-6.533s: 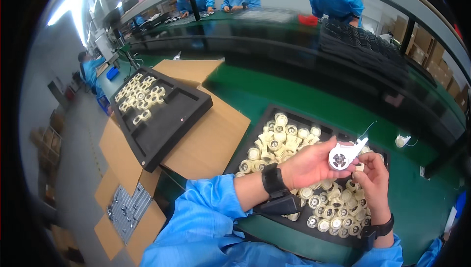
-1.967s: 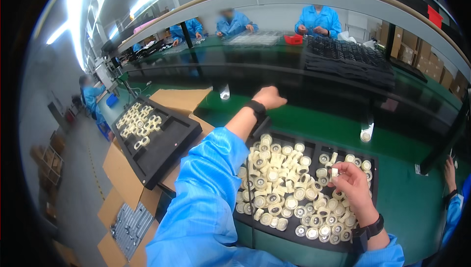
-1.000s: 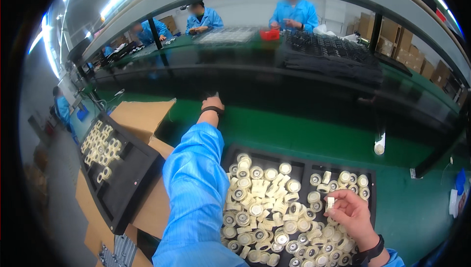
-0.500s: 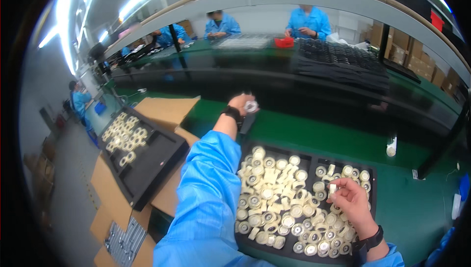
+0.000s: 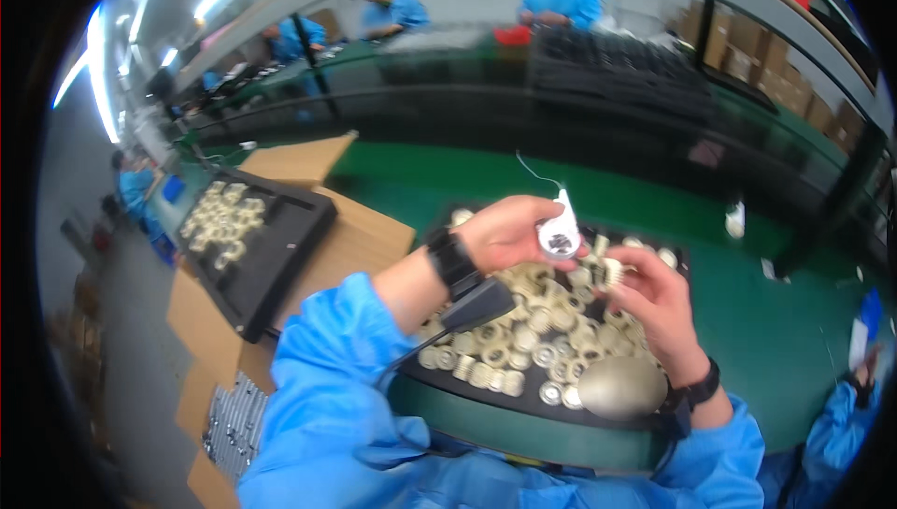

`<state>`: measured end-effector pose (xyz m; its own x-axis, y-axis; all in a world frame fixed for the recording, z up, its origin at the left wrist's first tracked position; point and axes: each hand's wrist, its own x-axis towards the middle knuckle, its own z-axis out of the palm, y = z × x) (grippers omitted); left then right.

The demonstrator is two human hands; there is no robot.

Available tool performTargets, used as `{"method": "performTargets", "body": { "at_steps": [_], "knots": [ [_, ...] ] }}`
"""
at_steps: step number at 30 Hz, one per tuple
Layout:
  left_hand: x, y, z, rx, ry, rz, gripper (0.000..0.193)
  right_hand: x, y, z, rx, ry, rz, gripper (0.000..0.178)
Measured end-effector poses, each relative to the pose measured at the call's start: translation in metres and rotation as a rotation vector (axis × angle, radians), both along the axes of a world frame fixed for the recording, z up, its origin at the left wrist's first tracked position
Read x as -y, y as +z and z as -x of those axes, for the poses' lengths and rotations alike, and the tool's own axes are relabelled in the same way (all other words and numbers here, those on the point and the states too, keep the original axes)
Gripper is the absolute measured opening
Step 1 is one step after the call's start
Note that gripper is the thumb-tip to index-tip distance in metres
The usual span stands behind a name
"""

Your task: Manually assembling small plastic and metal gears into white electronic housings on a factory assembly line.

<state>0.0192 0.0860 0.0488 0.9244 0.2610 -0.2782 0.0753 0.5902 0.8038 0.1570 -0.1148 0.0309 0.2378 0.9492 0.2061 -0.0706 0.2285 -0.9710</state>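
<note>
Over the black tray (image 5: 523,403), my left hand (image 5: 509,231) is closed on a white round housing (image 5: 564,219) with a narrow neck and a thin wire trailing from it. Its round opening faces me and shows dark and shiny parts inside. Close to its right, my right hand (image 5: 662,303) pinches a small cream toothed gear (image 5: 609,272) between thumb and fingers. Heaped in the tray beneath both hands are many loose cream gears (image 5: 495,333), some with metal centres. A blurred oval greyish-gold object (image 5: 623,387) shows below my right hand; its kind is unclear.
A second black tray (image 5: 304,238) with cream gears rests on an open cardboard box (image 5: 369,229) at the left. Another white housing (image 5: 735,221) lies on the green table (image 5: 747,322) at the right. A shelf beam crosses above; people in blue work beyond.
My left hand has come back toward me and right with the white housing, beside my right hand. My right hand has lifted the cream gear toward it. The whole view has shifted.
</note>
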Motion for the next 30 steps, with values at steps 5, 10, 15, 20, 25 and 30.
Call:
{"method": "performTargets", "body": {
  "at_steps": [5,10,15,20,25,30],
  "knots": [
    [0.036,-0.012,0.005,0.044,-0.066,0.098,0.034,-0.003,-0.008,-0.001,-0.009,0.052,-0.002,0.036],
    [0.043,-0.012,0.013,0.208,-0.086,0.204,0.039,-0.005,-0.014,-0.006,-0.015,0.036,0.021,0.036],
    [0.040,-0.026,0.014,0.272,-0.094,0.203,0.042,-0.006,-0.013,-0.008,-0.003,0.033,0.017,0.037],
    [0.041,-0.034,0.013,0.196,-0.071,0.093,0.047,-0.007,-0.015,-0.005,0.039,-0.034,-0.066,0.033],
    [0.055,-0.031,0.012,0.118,-0.059,0.025,0.047,-0.008,-0.023,-0.006,0.153,-0.052,0.030,0.030],
    [0.053,-0.032,0.014,0.142,-0.110,0.033,0.047,-0.007,-0.023,-0.006,0.201,-0.049,0.069,0.029]
  ]
}}
